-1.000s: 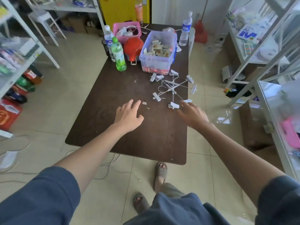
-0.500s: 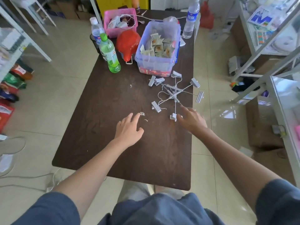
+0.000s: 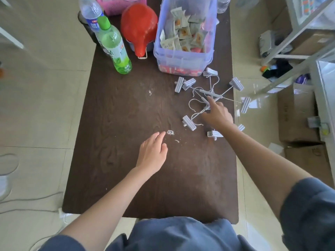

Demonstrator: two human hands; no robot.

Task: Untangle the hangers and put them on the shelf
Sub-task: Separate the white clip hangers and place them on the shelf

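Observation:
A tangle of pale grey clip hangers [image 3: 211, 94] lies on the right side of the dark brown table [image 3: 126, 113], thin wire hooks crossing, clips spread around. My right hand [image 3: 218, 115] rests on the near part of the tangle, fingers spread, index finger on the crossed bars in the middle; it grips nothing. Two clips [image 3: 214, 134] show just beside my right wrist. My left hand [image 3: 153, 153] lies flat and open on the table, left of the hangers and apart from them. A white metal shelf [image 3: 293, 29] stands at the right.
Just behind the hangers stands a clear plastic box [image 3: 183, 58] of packets. A red object [image 3: 139, 29], a green bottle [image 3: 114, 46], a water bottle [image 3: 89, 13] and a pink basket [image 3: 116, 4] crowd the far end. Cardboard boxes [image 3: 297, 120] sit on the floor at right.
The view has come closer and tilted down. My right hand has slid forward from the near clip onto the middle of the tangle. My left hand stays flat on the table.

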